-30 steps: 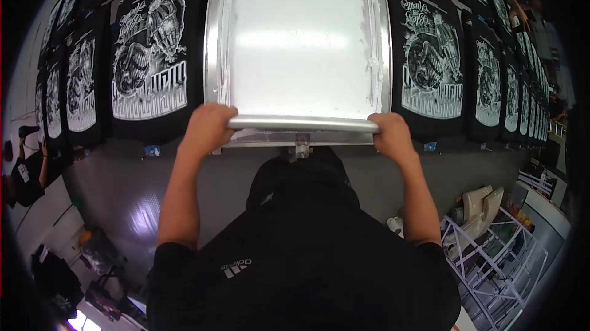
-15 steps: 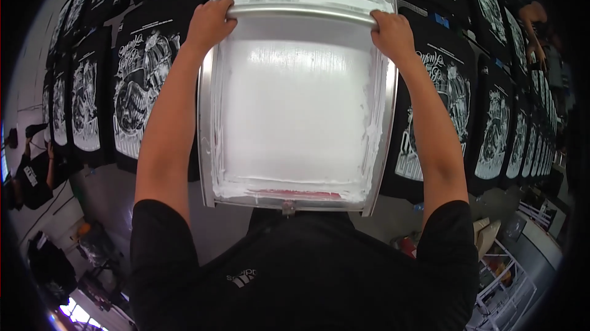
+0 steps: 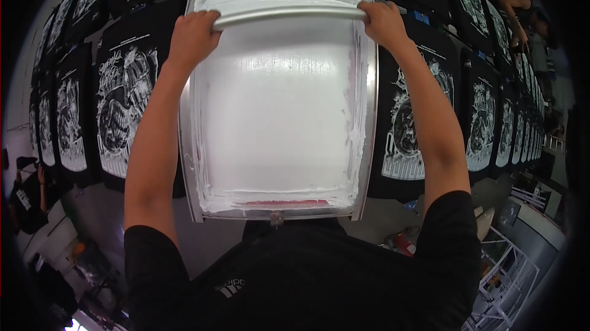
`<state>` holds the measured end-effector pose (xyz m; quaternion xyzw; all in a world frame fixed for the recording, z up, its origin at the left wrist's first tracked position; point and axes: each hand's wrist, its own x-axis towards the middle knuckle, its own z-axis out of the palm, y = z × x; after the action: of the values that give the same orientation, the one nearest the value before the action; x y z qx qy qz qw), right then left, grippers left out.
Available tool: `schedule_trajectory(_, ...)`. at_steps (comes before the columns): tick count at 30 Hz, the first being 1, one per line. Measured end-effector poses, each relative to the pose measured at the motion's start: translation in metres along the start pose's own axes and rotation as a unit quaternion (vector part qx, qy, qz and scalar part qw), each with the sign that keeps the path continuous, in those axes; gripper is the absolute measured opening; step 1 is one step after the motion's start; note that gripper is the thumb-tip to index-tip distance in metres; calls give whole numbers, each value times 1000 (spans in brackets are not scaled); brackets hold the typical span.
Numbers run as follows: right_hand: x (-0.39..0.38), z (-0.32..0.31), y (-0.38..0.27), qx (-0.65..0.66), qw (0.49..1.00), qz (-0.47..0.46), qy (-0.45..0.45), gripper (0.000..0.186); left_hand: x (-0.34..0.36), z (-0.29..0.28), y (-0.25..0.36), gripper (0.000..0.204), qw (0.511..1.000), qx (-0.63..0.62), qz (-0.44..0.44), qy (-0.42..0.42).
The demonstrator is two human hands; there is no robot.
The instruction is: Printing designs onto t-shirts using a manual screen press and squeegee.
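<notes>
Head view: what are the two hands doing?

Left hand (image 3: 195, 37) is wrapped round one end of a silver bar (image 3: 289, 14); right hand (image 3: 386, 25) is wrapped round the other; the two grips sit well apart.

And where is that bar?

Across the far part of a metal-edged screen (image 3: 369, 116); its left end sits slightly lower in view; whether it touches the white surface (image 3: 276, 122), I cannot tell; thick white paste (image 3: 355, 137) streaks the borders.

What lies alongside?

Black shirts (image 3: 123, 110) with pale prints; they flank both sides.
</notes>
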<state>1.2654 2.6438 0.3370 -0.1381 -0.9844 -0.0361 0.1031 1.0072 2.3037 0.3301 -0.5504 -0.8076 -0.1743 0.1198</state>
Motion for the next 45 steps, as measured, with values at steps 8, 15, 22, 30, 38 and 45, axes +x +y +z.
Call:
schedule_trajectory(8, -23, 4, -15, 44, 989, 48, -130, 31, 20, -9, -7, 29, 993, -25, -4, -116)
schedule_trajectory(15, -259, -60, -170, 132, 964, 143, -183, 24, -30, -56, 63, 32, 972, -2, 149, -180)
schedule_trajectory(22, -347, -90, -265, 249, 884, 367, -145, 39, 41, 18, 177, 30, 924, -21, 366, -108)
schedule_trajectory(30, -329, -89, -267, 341, 823, 418, -181, 38, 81, 77, 212, 21, 894, -72, 440, -49)
schedule_trajectory(38, -227, -86, -191, 282, 920, 236, -138, 27, 33, -74, 55, 16, 953, 130, 158, -224)
schedule_trajectory(45, -31, -17, -98, 134, 982, -133, 21, 39, -169, -132, 87, 33, 991, 25, -103, -85)
